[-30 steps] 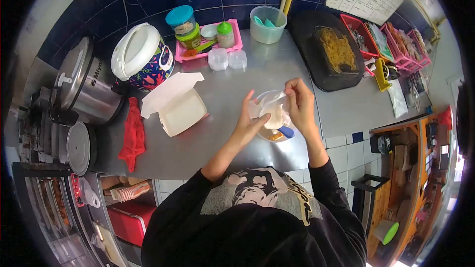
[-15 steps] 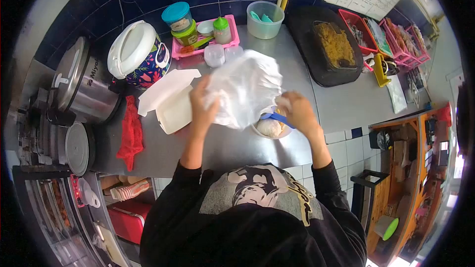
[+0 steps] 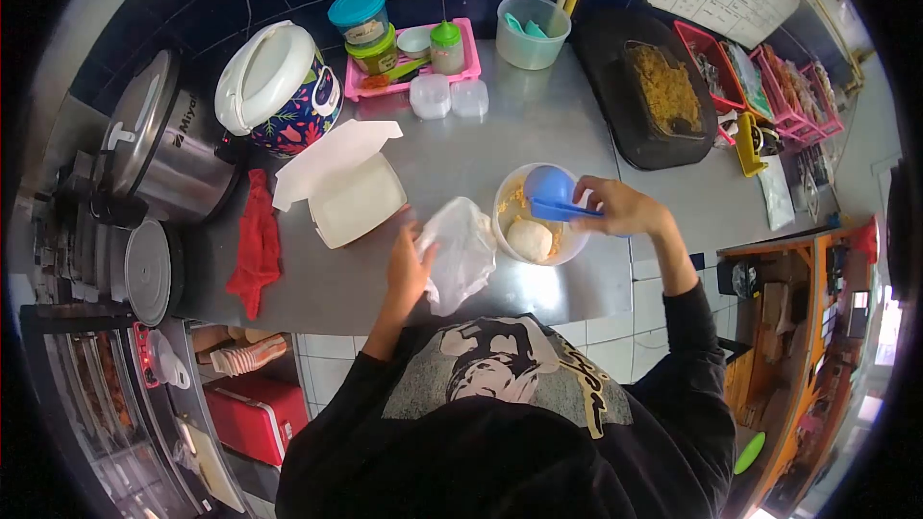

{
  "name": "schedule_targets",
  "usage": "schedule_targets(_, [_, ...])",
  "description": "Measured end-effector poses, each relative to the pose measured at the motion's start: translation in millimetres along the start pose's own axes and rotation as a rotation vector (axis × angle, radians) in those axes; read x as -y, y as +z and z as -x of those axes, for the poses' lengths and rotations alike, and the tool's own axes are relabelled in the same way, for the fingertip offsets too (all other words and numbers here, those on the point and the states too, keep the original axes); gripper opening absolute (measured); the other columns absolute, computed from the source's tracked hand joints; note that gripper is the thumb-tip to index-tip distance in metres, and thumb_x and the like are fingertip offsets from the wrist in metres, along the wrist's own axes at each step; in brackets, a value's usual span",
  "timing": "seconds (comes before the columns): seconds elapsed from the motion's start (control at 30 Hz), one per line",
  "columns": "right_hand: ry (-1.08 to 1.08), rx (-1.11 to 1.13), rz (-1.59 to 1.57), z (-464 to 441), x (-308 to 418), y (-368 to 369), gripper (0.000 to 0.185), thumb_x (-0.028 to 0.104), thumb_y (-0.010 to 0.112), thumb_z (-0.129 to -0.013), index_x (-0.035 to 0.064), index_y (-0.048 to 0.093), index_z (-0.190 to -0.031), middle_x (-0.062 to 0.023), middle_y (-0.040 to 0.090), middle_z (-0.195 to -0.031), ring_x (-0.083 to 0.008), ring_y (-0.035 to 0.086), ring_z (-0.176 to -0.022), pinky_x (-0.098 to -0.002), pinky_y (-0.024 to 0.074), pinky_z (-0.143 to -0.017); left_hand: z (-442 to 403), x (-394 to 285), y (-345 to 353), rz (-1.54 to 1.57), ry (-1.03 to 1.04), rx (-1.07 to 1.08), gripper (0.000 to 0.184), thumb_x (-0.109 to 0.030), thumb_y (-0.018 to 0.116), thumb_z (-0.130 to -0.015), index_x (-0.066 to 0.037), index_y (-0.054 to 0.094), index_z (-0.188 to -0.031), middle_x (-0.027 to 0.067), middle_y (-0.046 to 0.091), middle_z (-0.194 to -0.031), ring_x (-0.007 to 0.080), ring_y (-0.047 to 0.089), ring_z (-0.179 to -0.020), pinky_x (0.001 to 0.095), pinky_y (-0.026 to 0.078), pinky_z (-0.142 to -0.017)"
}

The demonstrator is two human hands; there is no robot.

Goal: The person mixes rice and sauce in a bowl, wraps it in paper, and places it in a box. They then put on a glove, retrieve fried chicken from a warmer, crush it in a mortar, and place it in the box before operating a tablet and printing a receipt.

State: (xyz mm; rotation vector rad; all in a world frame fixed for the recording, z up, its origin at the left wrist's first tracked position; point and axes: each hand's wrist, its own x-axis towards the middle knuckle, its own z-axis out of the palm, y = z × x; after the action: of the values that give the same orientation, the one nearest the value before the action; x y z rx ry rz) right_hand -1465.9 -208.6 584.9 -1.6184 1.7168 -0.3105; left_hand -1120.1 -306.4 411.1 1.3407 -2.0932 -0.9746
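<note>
My left hand [image 3: 411, 269] is closed on the edge of a thin white plastic bag [image 3: 460, 259], which hangs beside a round bowl. In the bowl [image 3: 580, 242] lie a pale white ball of food [image 3: 529, 240] and orange-yellow crumbs [image 3: 556, 238]. My right hand [image 3: 620, 205] grips the handle of a blue scoop [image 3: 549, 183], whose rounded head is over the back of the bowl. Left of the bag, an open white takeaway box [image 3: 358, 207] stands with its lid folded back.
Behind are a pink tray [image 3: 471, 58] of containers, two small clear tubs [image 3: 430, 96] and a translucent bucket [image 3: 532, 34]. A flowered rice cooker [image 3: 288, 101], a steel pot [image 3: 183, 154] and a red cloth [image 3: 255, 245] are at left. At right lies a black tray [image 3: 639, 139] with brown shredded food.
The plastic bag, spread out between both hands earlier, has come down and hangs from my left hand. My right hand has let go of it and taken the scoop by its handle.
</note>
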Motion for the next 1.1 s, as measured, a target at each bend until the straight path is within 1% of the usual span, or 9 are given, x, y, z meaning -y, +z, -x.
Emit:
schedule_targets(0.03, [-0.104,0.039,-0.029,4.5,-0.8,-4.2,0.034,0.021,0.071,-0.081,0.0031,0.056,-0.105,-0.0122,0.065,-0.072,-0.0199,0.064,-0.062,-0.0328,0.0487,-0.06,0.4,-4.2,4.4,-0.045,0.15,-0.07,0.065,-0.023,0.072,-0.079,-0.001,0.04,-0.131,0.022,0.056,-0.115,0.0354,0.054,-0.11,0.0422,0.042,-0.092])
schedule_targets(0.13, [-0.021,0.079,-0.021,19.0,13.2,-11.1,0.036,0.015,0.071,-0.079,0.0035,0.053,-0.108,-0.0104,0.065,-0.068,-0.0198,0.062,-0.056,-0.0332,0.0473,-0.057,1.4,-50.6,-9.4,-0.392,0.303,-0.234,0.056,-0.02,0.071,-0.078,-0.002,0.046,-0.126,0.0186,0.054,-0.119,0.0336,0.051,-0.113,0.0413,0.041,-0.093])
schedule_targets(0.23, [0.007,-0.034,0.033,26.3,22.9,-9.3,0.037,0.011,0.067,-0.08,0.003,0.05,-0.112,-0.0116,0.065,-0.066,-0.0248,0.063,-0.057,-0.0355,0.0471,-0.056,-2.0,-69.0,-12.4,-0.266,0.382,-0.118,0.047,-0.016,0.071,-0.077,-0.004,0.052,-0.119,0.0163,0.056,-0.115,0.0332,0.052,-0.109,0.0418,0.04,-0.093])
schedule_targets(0.47, [0.031,0.049,0.153,2.2,26.2,31.1,0.029,0.01,0.063,-0.08,0.0009,0.057,-0.107,-0.0199,0.065,-0.072,-0.0351,0.065,-0.065,-0.0419,0.051,-0.065,-3.7,-28.2,36.1,-0.112,0.379,0.255,0.032,-0.009,0.064,-0.08,-0.002,0.056,-0.111,0.0173,0.058,-0.107,0.0359,0.054,-0.101,0.0436,0.043,-0.089])
schedule_targets(0.7, [0.131,-0.025,0.198,-21.0,26.9,69.0,0.029,0.006,0.06,-0.076,-0.0006,0.06,-0.104,-0.026,0.065,-0.086,-0.0418,0.064,-0.084,-0.0466,0.052,-0.076,-11.5,-29.3,66.9,0.286,0.216,0.255,0.031,-0.009,0.052,-0.09,0.003,0.048,-0.119,0.0251,0.057,-0.112,0.0437,0.053,-0.105,0.0461,0.043,-0.091])
schedule_targets(0.93, [0.145,-0.058,0.236,-32.2,-11.7,80.9,0.027,0.01,0.059,-0.08,-0.0019,0.057,-0.105,-0.0248,0.065,-0.085,-0.0405,0.065,-0.081,-0.0434,0.0537,-0.071,-8.5,-27.3,78.4,0.145,0.253,0.342,0.038,-0.01,0.051,-0.09,0.005,0.042,-0.124,0.0273,0.056,-0.114,0.0445,0.053,-0.104,0.0491,0.041,-0.091])
schedule_targets(0.97, [0.241,-0.011,0.173,-31.0,-12.3,74.2,0.027,0.01,0.058,-0.082,-0.0017,0.056,-0.106,-0.0242,0.065,-0.083,-0.0402,0.065,-0.079,-0.043,0.0536,-0.07,-7.3,-27.8,77.7,0.105,0.253,0.346,0.039,-0.01,0.051,-0.09,0.005,0.042,-0.125,0.0273,0.056,-0.114,0.0445,0.053,-0.104,0.0496,0.04,-0.091])
schedule_targets(1.03, [0.428,0.093,0.032,-22.1,26.3,43.7,0.027,0.011,0.058,-0.085,-0.0014,0.053,-0.108,-0.0231,0.066,-0.079,-0.0397,0.065,-0.076,-0.0423,0.0534,-0.068,-4.8,-29.0,75.8,0.061,0.266,0.375,0.042,-0.01,0.053,-0.089,0.004,0.041,-0.126,0.0274,0.056,-0.114,0.0444,0.053,-0.104,0.0501,0.039,-0.092])
schedule_targets(1.1, [0.407,0.024,0.035,-12.4,60.3,21.6,0.027,0.012,0.056,-0.087,-0.0005,0.051,-0.11,-0.0225,0.065,-0.076,-0.0391,0.065,-0.074,-0.0424,0.053,-0.066,-0.3,-30.7,76.1,0.03,0.264,0.375,0.044,-0.01,0.055,-0.087,0.004,0.04,-0.126,0.0272,0.056,-0.114,0.0437,0.053,-0.104,0.0503,0.037,-0.092])
